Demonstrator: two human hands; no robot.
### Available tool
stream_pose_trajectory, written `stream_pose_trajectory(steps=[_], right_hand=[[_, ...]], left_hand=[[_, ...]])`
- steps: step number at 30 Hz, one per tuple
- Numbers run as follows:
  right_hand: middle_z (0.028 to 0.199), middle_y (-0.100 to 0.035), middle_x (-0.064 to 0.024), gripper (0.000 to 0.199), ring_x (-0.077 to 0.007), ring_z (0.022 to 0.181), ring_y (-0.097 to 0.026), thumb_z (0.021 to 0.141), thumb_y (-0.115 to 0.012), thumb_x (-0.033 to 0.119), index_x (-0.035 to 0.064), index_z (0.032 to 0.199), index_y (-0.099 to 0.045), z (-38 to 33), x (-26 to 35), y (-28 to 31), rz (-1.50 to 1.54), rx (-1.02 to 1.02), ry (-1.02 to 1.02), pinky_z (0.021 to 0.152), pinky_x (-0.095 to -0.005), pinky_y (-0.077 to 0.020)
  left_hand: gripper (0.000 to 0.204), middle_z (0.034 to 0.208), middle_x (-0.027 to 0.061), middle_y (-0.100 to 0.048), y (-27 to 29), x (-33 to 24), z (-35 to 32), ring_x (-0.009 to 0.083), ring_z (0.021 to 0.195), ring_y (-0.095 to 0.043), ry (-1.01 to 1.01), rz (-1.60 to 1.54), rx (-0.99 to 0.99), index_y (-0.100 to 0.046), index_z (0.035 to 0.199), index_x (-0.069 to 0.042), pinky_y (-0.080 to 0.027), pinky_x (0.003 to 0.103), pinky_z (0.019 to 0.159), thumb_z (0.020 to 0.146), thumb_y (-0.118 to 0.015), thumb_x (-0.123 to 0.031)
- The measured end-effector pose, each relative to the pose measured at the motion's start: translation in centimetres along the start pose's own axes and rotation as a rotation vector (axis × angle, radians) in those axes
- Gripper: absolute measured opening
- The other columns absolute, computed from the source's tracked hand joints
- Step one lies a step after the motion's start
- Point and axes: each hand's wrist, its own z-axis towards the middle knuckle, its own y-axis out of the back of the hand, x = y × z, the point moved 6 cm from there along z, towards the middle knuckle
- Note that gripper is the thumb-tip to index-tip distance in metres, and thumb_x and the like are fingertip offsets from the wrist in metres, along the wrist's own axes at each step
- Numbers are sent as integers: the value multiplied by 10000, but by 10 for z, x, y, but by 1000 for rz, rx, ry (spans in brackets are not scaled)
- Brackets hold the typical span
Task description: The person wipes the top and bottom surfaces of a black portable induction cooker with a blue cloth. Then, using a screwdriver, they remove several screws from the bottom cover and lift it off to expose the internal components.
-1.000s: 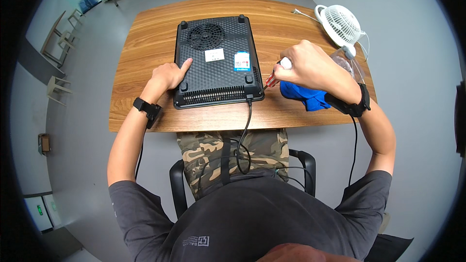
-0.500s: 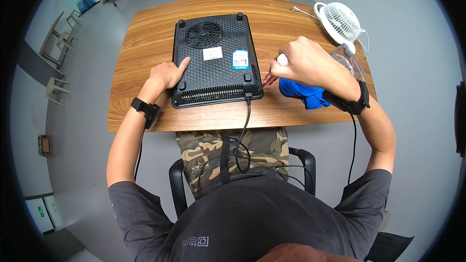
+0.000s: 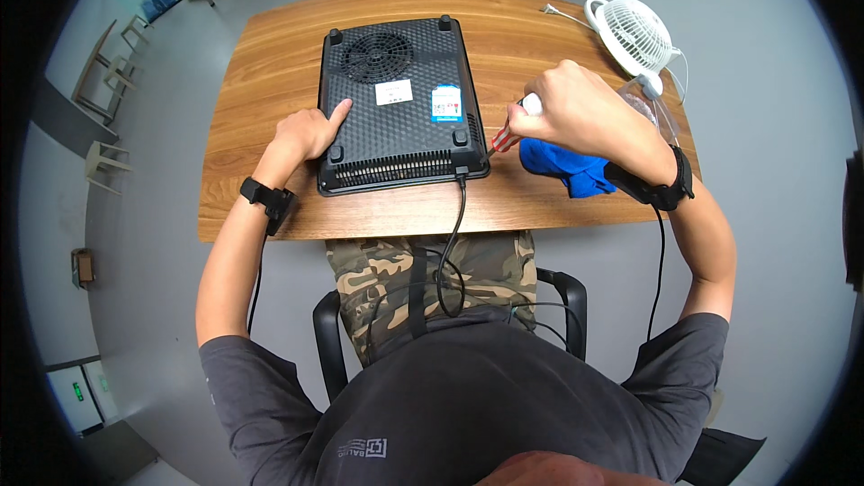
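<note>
A black induction cooker (image 3: 396, 121) lies bottom side up on the wooden table, its round fan grille and corner feet facing me. My left hand (image 3: 309, 132) grips its left edge, thumb on top and the other fingers partly hidden along the side. In my right hand (image 3: 567, 112) is a screwdriver (image 3: 504, 138) with a red and white handle, closed in the fingers. It slants down to the cooker's near right corner; whether the tip touches is too small to tell. A blue cloth (image 3: 565, 165) lies under and beside my right wrist.
A white fan (image 3: 633, 36) lies at the table's (image 3: 270, 45) far right, near a clear plastic bag (image 3: 641, 106). From the cooker's near edge a black power cord (image 3: 462, 225) hangs over the table edge to my lap. Chair armrests (image 3: 567, 306) flank me.
The screwdriver's handle has turned slightly in my right hand, which stays at the same corner. The whole view has shifted a little; my left hand keeps its place on the cooker.
</note>
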Motion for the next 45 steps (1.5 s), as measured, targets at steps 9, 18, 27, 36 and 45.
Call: stream_pose_trajectory(steps=[9, 18, 27, 36, 45], right_hand=[[580, -575, -297, 519, -460, 587, -637, 847, -646, 395, -96, 682, -670, 1, -3, 0, 17, 10, -33, 605, -464, -563], [594, -585, -297, 502, -462, 595, -639, 842, -643, 383, -93, 684, -674, 0, -3, 0, 31, 18, -43, 614, -463, -564], [598, -594, -297, 514, -459, 599, -645, 842, -644, 395, -92, 681, -676, 0, -3, 2, 4, 15, -43, 621, -465, -570], [586, -592, -287, 520, -457, 588, -641, 860, -631, 406, -80, 682, -685, 1, 0, 1, -1, 48, -31, 613, -470, -567], [559, -582, -252, 622, -438, 568, -629, 955, -588, 397, -62, 535, -583, 1, 18, 2, -109, -96, 19, 567, -492, -528]], left_hand=[[1078, 1146, 315, -680, 1, -1, -1, 441, 1185, -611, 11, 15, 7, -712, 1115, 84, -448, 473, 1053, 941, -128, -806], [1090, 1231, 279, -667, 5, -5, -6, 398, 1245, -590, 34, 29, 76, -674, 1223, 76, -430, 456, 1091, 930, -126, -820], [1098, 1222, 280, -671, 5, -4, -6, 398, 1231, -600, 31, 29, 84, -675, 1213, 85, -434, 457, 1088, 931, -119, -819], [1089, 1208, 280, -677, 4, -2, -4, 401, 1230, -600, 34, 23, 66, -686, 1189, 85, -435, 463, 1083, 934, -128, -815], [1086, 1208, 281, -676, 3, -3, -2, 400, 1224, -605, 39, 33, 66, -688, 1193, 79, -434, 461, 1083, 932, -134, -818]])
